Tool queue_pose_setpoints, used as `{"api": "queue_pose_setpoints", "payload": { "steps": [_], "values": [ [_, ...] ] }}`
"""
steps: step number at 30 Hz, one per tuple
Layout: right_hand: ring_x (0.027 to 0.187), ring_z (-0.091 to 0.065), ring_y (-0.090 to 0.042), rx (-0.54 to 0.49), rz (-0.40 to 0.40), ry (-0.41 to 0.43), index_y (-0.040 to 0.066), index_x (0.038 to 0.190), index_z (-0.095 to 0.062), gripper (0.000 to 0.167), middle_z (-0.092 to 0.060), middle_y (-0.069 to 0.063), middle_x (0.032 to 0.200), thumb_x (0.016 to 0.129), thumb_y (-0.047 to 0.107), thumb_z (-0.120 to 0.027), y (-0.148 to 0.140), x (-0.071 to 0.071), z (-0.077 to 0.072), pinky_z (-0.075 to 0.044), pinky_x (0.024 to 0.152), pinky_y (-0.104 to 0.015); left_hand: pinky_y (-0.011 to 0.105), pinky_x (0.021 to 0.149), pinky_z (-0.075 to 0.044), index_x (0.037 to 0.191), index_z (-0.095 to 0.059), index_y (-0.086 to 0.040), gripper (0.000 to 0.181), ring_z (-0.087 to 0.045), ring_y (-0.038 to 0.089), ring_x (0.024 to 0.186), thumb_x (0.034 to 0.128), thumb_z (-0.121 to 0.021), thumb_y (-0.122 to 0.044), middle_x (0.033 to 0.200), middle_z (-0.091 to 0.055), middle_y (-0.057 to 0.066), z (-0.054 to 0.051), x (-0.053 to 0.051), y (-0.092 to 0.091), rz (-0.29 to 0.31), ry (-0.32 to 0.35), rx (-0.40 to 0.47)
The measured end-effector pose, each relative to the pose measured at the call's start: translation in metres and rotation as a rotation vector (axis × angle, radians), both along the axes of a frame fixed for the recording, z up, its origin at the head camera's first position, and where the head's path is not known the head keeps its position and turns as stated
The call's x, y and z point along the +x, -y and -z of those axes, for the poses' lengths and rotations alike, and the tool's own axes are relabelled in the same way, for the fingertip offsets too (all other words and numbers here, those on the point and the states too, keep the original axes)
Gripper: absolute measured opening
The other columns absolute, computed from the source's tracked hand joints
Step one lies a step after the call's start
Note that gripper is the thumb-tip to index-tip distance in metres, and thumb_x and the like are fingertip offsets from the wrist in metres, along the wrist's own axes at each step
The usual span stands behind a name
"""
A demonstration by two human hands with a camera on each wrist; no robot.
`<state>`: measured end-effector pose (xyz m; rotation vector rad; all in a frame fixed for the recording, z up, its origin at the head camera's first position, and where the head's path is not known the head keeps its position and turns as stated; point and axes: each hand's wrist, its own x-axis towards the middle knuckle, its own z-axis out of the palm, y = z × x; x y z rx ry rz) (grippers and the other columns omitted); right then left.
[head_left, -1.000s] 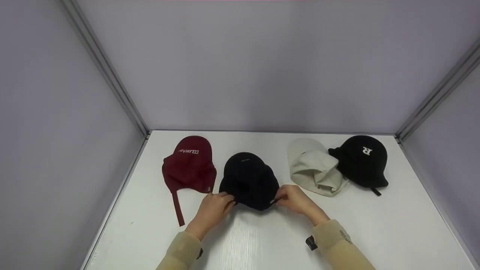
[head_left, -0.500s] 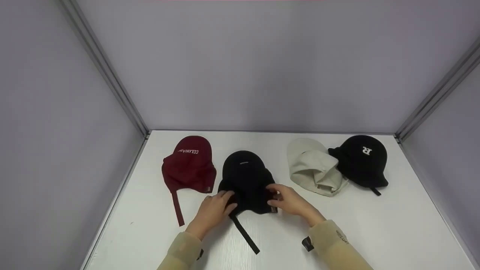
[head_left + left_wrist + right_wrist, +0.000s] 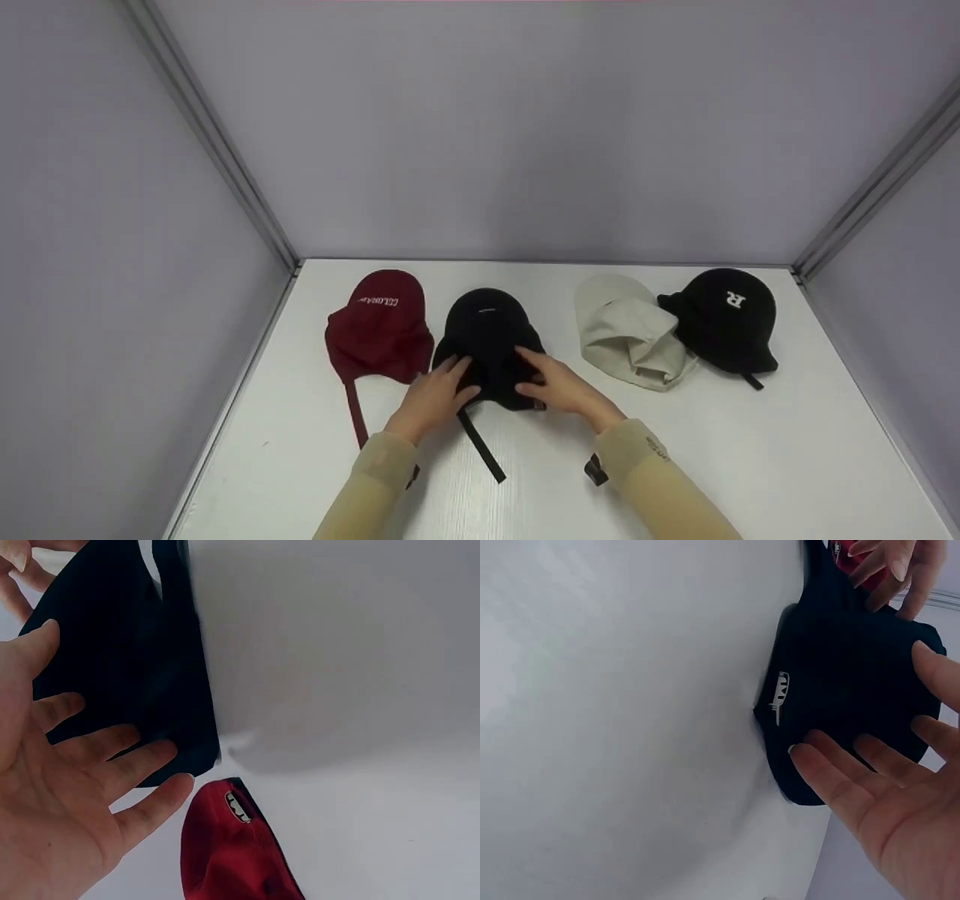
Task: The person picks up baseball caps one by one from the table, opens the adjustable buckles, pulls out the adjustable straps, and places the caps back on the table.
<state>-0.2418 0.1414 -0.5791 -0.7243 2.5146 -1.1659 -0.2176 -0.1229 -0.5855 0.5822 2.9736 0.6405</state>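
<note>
pale grey panels (image 3: 480, 135) with metal-coloured corner strips (image 3: 217, 150) wall in a smooth white table (image 3: 240, 457), and i work over its middle with both bare hands. my left hand (image 3: 435, 397) lies along one side of a soft black fabric cap (image 3: 489, 330), fingers spread and only loosely bent, grasping nothing. my right hand (image 3: 559, 386) rests on the opposite side in the same way, thumb and fingers apart, relaxed against the cloth. both wrist views show the fingers laid over the dark fabric without curling round it.

the cap itself lies on the table between my hands, its rounded end toward the back panel, a small light mark near that end. a narrow black strap (image 3: 482, 448) trails from its near edge on my left, slanting toward me; at the near edge on my right is a small pale fitting (image 3: 781, 690).

just beside it, on my left, lies a dark red fabric cap (image 3: 381, 330) with white lettering and its own red strap (image 3: 356, 412) hanging toward me. farther to my right, a crumpled cream fabric cap (image 3: 630, 330) touches a rounded black cap with a white letter r (image 3: 731, 322).
</note>
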Motion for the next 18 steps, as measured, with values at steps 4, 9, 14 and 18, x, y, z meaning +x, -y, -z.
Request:
{"api": "queue_pose_setpoints", "payload": {
  "steps": [4, 9, 14, 18],
  "values": [
    [0.123, -0.052, -0.036, 0.033, 0.018, 0.0, 0.005, 0.153, -0.029, 0.071, -0.034, -0.021, 0.152, 0.097, 0.028, -0.064, 0.006, -0.01, 0.0, -0.039, 0.104, -0.047, 0.058, 0.1, -0.039, 0.147, -0.044, -0.008, 0.06, -0.047, 0.042, 0.128, 0.0998, -0.054, -0.044, 0.144, -0.044, 0.024, 0.001, -0.011, 0.001, -0.024, 0.029, -0.002],
    [0.133, -0.041, -0.035, 0.084, 0.035, -0.02, 0.006, 0.154, -0.028, 0.071, -0.034, -0.02, 0.153, 0.097, 0.029, -0.064, 0.013, -0.019, 0.001, -0.032, 0.109, -0.047, 0.058, 0.101, -0.038, 0.148, -0.043, -0.009, 0.06, -0.043, 0.04, 0.132, 0.0998, -0.054, -0.043, 0.145, -0.043, 0.024, 0.002, -0.018, 0.004, -0.035, 0.066, -0.016],
    [0.137, -0.035, -0.036, 0.107, 0.049, -0.024, 0.009, 0.155, -0.026, 0.072, -0.033, -0.022, 0.152, 0.097, 0.028, -0.064, 0.019, -0.026, 0.003, -0.03, 0.11, -0.047, 0.061, 0.105, -0.032, 0.147, -0.045, -0.009, 0.058, -0.04, 0.037, 0.135, 0.1, -0.055, -0.042, 0.147, -0.043, 0.021, 0.002, -0.023, 0.008, -0.058, 0.102, -0.049],
    [0.139, -0.032, -0.035, 0.111, 0.066, -0.003, 0.012, 0.156, -0.023, 0.074, -0.03, -0.019, 0.155, 0.097, 0.028, -0.064, 0.024, -0.029, 0.006, -0.028, 0.112, -0.047, 0.062, 0.103, -0.033, 0.143, -0.05, -0.007, 0.055, -0.042, 0.037, 0.134, 0.0991, -0.057, -0.039, 0.145, -0.046, 0.021, 0.006, -0.026, 0.012, -0.08, 0.085, -0.048]
  ]
}}
